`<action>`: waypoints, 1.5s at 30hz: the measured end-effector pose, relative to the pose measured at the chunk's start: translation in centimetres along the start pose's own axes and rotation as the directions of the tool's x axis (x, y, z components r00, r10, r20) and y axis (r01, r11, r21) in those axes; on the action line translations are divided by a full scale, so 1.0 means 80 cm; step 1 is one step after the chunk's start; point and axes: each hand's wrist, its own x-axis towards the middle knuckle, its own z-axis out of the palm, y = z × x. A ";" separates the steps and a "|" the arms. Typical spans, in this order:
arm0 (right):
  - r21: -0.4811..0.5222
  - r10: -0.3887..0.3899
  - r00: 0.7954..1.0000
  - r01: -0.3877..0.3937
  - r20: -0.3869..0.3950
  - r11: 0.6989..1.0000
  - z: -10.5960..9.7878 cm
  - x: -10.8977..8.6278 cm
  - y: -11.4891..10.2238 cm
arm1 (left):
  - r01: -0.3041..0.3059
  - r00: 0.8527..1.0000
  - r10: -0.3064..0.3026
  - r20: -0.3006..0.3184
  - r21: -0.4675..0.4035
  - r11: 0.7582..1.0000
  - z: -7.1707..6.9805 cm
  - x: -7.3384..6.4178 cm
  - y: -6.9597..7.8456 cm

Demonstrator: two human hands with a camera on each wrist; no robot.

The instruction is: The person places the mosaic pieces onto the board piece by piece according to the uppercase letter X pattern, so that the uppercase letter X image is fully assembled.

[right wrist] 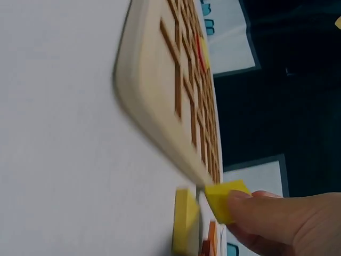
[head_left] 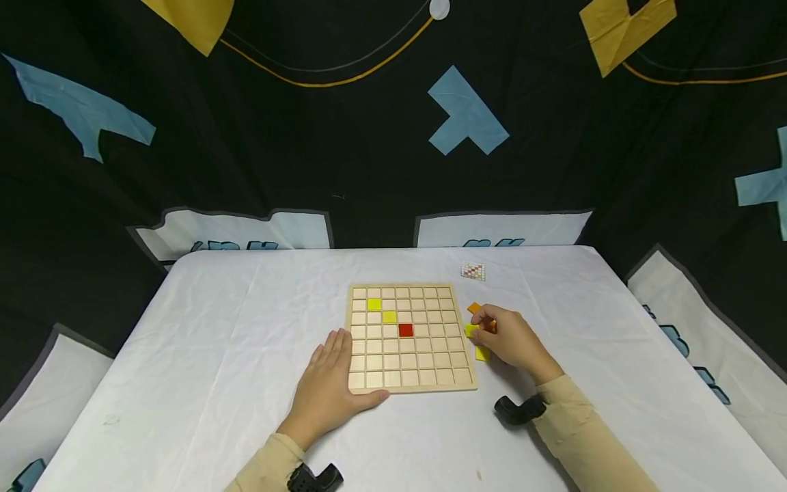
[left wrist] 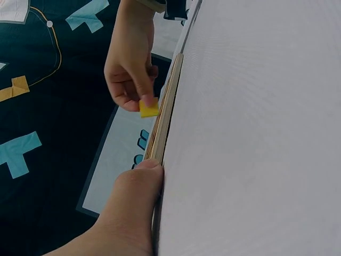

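A light wooden grid board (head_left: 408,360) lies on the white table. Two yellow tiles (head_left: 374,304) and a red tile (head_left: 406,330) sit in its cells along a diagonal. My left hand (head_left: 326,386) rests with straight fingers along the board's left edge, its thumb at the front edge. Just beyond the right edge, my right hand (head_left: 513,339) pinches a yellow tile (right wrist: 222,198) between thumb and fingers. Below that hand, another yellow tile (head_left: 482,353) is on the cloth, with an orange tile (head_left: 473,307) farther back; the hand partly hides the loose tiles.
A small card printed with a coloured grid pattern (head_left: 473,271) lies behind the board to the right. White cloth (head_left: 215,369) covers the table. A black curtain (head_left: 369,150) with blue and yellow shapes hangs behind it. Each wrist wears a black camera mount (head_left: 519,410).
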 end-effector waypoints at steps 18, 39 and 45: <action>0.199 -0.079 0.996 0.070 0.039 0.977 0.051 0.010 -0.061 | 0.005 1.000 -0.005 0.012 -0.005 1.000 -0.001 0.000 0.001; 0.095 -0.203 0.975 0.195 0.086 0.976 0.044 -0.001 -0.057 | 0.013 1.000 -0.013 0.005 -0.008 1.000 0.000 -0.002 0.000; 0.037 -0.115 0.991 0.113 0.062 0.993 0.016 -0.009 -0.031 | 0.005 1.000 -0.005 0.010 -0.011 1.000 -0.001 0.000 0.001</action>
